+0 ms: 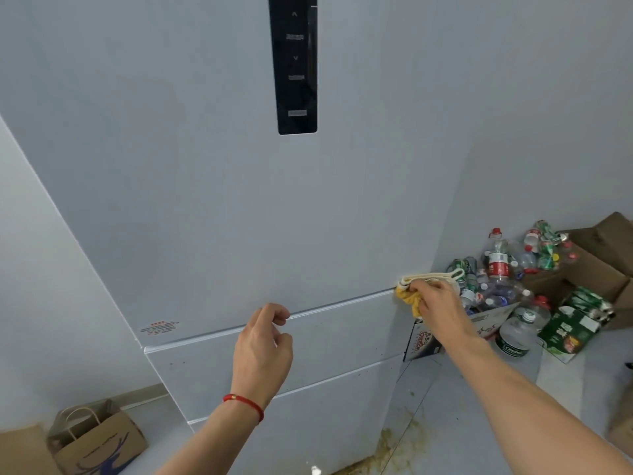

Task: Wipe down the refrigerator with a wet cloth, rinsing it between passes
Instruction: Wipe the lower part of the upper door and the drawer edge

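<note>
The fridge (212, 200) fills most of the view, a pale grey front with a black control strip (294, 63) at 12 o'clock and a small red sticker (159, 328) near the lower left corner of the upper door. Below that door a seam runs across, slanting up towards 3 o'clock, and two drawer fronts lie under it.

The right hand (436, 299) grips the cloth (412, 291), a yellow and cream rag bunched under the fingers, and holds it against the right end of the seam, at the fridge's right edge. A cream loop of the cloth sticks out above the knuckles.

The left hand (262, 341) grasps nothing. Its fingers are loosely curled, the fingertips just beside the seam near the middle of the fridge; whether they touch it cannot be told. A red string bracelet (244, 404) sits on that wrist.

At 3 o'clock, on the floor beside the fridge, a heap of empty plastic bottles (503, 269) rests in and around cardboard boxes (596, 265), with green cartons (568, 329) just in front. At 7 o'clock a brown paper bag (97, 437) with handles stands on the floor. Yellowish stains (387, 450) mark the floor at 5 o'clock, along the fridge's base.
</note>
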